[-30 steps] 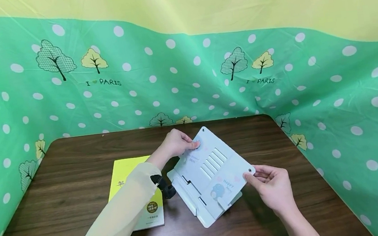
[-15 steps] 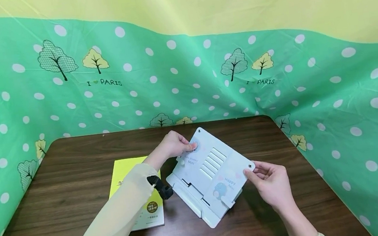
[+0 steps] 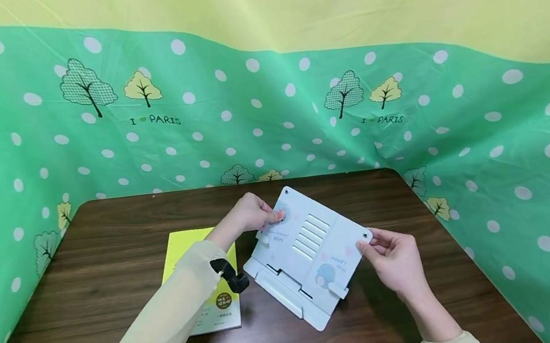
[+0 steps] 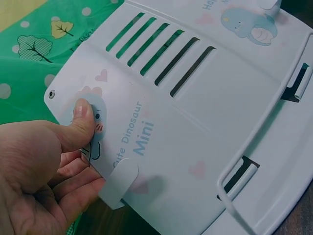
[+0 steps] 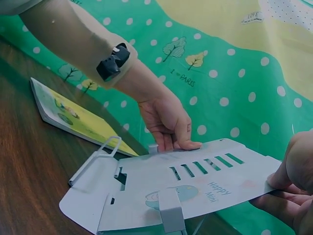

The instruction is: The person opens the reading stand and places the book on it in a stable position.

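Note:
A white book stand [image 3: 286,261] with cartoon dinosaurs, vent slots and page clips [image 3: 338,290] is held tilted over the table, between both hands. My left hand [image 3: 251,213] pinches its upper left edge, thumb on the printed face and fingers behind, as the left wrist view shows near a page clip [image 4: 122,182]. At the far right corner, my right hand [image 3: 396,262] grips the panel between thumb and fingers. The bottom ledge [image 3: 280,295] with its wire bar faces the lower left. In the right wrist view, the panel [image 5: 142,171] slopes up from the ledge.
A yellow book [image 3: 183,243] lies on the dark wooden table [image 3: 124,241], partly covered by my left forearm, which wears a black wrist device [image 3: 231,277]. A green and yellow printed cloth [image 3: 267,109] encloses the table at the back and sides.
The book stand has turned slightly counterclockwise, its top corner shifting left and its right corner rising. Both hands keep their grip, and the left has drifted a little left.

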The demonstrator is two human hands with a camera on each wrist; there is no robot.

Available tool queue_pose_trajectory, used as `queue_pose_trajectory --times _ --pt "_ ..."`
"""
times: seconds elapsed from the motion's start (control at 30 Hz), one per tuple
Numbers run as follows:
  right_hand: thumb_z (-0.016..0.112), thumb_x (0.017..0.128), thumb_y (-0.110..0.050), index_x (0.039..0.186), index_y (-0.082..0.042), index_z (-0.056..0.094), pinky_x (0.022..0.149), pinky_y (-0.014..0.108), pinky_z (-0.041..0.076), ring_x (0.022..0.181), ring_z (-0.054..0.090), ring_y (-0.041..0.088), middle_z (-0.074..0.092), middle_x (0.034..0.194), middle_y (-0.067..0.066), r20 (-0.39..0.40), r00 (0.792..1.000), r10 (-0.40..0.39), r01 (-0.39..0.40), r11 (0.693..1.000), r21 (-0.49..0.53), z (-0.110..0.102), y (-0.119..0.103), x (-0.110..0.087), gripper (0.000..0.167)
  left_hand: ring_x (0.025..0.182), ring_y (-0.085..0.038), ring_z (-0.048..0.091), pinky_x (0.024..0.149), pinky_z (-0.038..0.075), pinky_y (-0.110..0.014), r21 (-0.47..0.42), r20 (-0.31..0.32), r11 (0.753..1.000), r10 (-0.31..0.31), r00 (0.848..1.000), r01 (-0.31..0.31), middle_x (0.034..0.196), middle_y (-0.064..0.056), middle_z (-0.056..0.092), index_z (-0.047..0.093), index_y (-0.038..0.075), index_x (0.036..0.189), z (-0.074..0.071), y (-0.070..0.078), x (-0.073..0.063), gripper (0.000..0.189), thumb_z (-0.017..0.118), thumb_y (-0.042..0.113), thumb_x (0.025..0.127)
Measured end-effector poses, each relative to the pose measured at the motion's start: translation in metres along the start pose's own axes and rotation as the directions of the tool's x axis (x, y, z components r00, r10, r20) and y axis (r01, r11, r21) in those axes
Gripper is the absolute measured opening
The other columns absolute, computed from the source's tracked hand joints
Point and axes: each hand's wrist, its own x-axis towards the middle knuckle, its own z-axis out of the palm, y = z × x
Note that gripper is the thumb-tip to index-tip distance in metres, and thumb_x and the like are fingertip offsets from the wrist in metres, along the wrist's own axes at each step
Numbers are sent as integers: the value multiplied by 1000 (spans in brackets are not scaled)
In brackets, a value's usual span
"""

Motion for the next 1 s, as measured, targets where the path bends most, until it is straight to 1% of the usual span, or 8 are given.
queue_pose_trajectory --times 0.17,0.27,0.37,0.47,0.6,0.7,0.8,1.0 --pt "79 93 4 122 16 70 66 19 59 78 73 10 74 99 26 6 1000 2 -2 1000 -15 -1 0 4 33 70 -21 62 63 50 -31 3 -8 1000 3 1000 -3 79 -8 71 77 9 78 -1 -2 -3 36 86 42 90" --pt "79 93 4 124 17 69 66 19 59 78 72 10 74 100 25 10 1000 2 -1 999 -42 -1 1 7 35 71 -21 62 64 51 -32 2 -9 1000 4 1000 -4 80 -8 71 77 9 78 -1 -3 -5 36 86 41 90" --pt "78 93 5 124 16 69 66 19 59 78 72 11 74 99 25 10 1000 -2 2 997 -73 0 2 10 34 74 -21 64 67 53 -34 2 -5 1000 7 1000 -7 82 -8 72 77 9 78 -2 -4 -7 35 87 40 90" --pt "78 92 6 123 15 70 65 19 58 76 72 12 74 97 24 5 1000 -14 15 995 -99 2 4 14 33 74 -22 64 68 53 -34 2 1 1000 9 1000 -9 82 -8 72 77 9 78 -3 -5 -8 34 87 39 90" --pt "78 92 7 123 14 71 63 20 58 76 71 17 74 96 23 4 1000 -29 30 992 -120 2 4 18 32 74 -22 65 67 53 -34 2 2 1000 15 1000 -15 82 -8 72 77 8 77 -5 -5 -10 35 87 39 91" --pt "78 93 7 124 14 70 63 20 58 77 71 24 74 96 23 13 1000 -25 27 991 -134 2 4 21 33 75 -22 66 67 54 -34 5 2 1000 18 1000 -18 82 -8 72 77 8 77 -6 -6 -12 36 86 39 91" --pt "77 93 6 125 14 70 63 20 58 77 71 26 73 96 22 18 1000 -22 24 988 -150 2 5 25 34 75 -22 67 69 55 -35 4 8 1000 17 1000 -17 81 -8 73 77 8 77 -6 -8 -14 36 86 39 91" --pt "76 94 5 128 12 69 58 21 56 78 70 28 74 98 23 34 999 -17 22 986 -166 4 5 32 35 74 -21 68 77 60 -42 -13 4 1000 9 1000 -9 81 -8 73 76 8 77 -6 -13 -16 36 85 40 91"
